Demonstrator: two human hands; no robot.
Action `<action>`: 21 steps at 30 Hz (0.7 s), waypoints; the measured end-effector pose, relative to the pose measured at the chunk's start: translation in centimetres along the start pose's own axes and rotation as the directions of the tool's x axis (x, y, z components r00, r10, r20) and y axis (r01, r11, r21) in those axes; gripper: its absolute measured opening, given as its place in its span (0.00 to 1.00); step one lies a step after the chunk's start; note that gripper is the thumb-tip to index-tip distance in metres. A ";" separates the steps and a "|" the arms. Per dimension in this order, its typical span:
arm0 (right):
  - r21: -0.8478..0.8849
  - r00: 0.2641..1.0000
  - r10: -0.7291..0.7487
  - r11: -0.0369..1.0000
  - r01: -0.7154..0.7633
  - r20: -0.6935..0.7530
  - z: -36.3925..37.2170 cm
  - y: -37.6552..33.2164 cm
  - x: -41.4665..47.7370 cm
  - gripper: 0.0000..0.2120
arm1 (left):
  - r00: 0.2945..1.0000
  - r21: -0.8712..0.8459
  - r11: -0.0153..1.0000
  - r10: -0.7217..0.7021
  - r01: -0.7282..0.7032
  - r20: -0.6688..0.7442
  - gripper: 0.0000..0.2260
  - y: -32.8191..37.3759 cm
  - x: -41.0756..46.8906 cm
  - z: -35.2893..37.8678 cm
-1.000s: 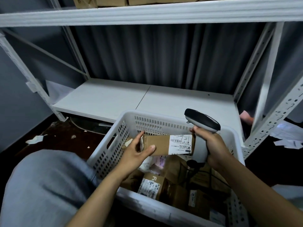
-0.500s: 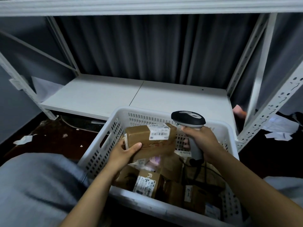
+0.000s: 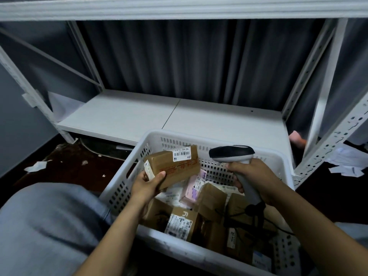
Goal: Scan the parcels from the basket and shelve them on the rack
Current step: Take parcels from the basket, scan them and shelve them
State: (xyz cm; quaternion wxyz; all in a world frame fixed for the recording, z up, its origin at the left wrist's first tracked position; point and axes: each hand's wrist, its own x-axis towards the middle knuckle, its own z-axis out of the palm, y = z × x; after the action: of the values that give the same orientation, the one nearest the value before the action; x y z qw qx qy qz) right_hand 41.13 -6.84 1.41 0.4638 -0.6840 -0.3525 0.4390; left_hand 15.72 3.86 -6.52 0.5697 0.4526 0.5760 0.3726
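Cardboard fills the left hand (image 3: 148,184): its fingers and thumb are curled round the near-left end of a brown cardboard parcel (image 3: 173,166), which it holds above the left half of the white plastic basket (image 3: 199,136). The parcel's long axis runs from that grip up and away toward the basket's far wall, tilted so that its top face turns up to the camera. On that face, at the end farthest from the hand, sits the white barcode label (image 3: 182,153).

The right hand (image 3: 253,176) is wrapped round the grip of a grey handheld barcode scanner (image 3: 232,154) above the right half of the basket. The scanner's dark head points left, and the label lies just beside its nose, level with it or a little lower. I judge the scan to be the step in hand. It turns on this line: the label must face the scanner's window, so a small roll of the parcel toward the right may be needed.

Below both hands, inside the basket, lie more cardboard parcels (image 3: 181,224), a pink packet (image 3: 194,188) and the scanner's black cable (image 3: 239,214). Beyond the basket's far wall runs the rack's lower shelf (image 3: 139,114), white. The left hand, already carrying the parcel, is the one to reach it.
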 end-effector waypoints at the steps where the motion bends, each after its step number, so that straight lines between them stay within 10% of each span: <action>1: 0.003 1.000 -0.003 1.000 0.003 -0.004 -0.1 0.0 0.0 0.11 | 1.000 -0.014 1.000 0.002 -0.002 0.000 0.09 0.0 0.0 0.0; 21: -0.008 0.998 -0.028 1.000 0.028 -0.063 -0.5 -1.0 -1.1 0.11 | 0.996 0.149 0.986 0.077 -0.081 0.034 0.22 2.4 -2.2 -0.7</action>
State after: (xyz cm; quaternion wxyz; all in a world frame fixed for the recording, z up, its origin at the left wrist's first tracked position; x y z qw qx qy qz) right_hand 41.08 -7.66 2.71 0.4786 -0.6940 -0.3487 0.4095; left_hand 15.11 2.58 -3.47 0.5268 0.5218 0.5760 0.3441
